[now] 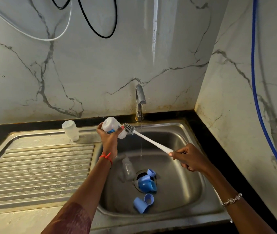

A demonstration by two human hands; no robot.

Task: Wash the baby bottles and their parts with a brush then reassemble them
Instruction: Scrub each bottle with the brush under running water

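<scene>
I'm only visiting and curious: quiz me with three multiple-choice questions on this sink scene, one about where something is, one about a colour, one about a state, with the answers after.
1. Where does the unheld white bottle stand?
A) on the drainboard, left of the basin
B) on the floor
C) on a shelf

2. What colour are the loose caps near the drain?
A) red
B) yellow
C) blue

3. What is the tap doing?
A) shut off
B) running a thin stream
C) spraying hard

Answers:
1 A: it stands on the steel at the back of the drainboard, beside the basin.
2 C: every loose cap there is blue.
3 B: a thin line of water falls past the brush, which the right hand holds against the held bottle in the left hand.
</scene>
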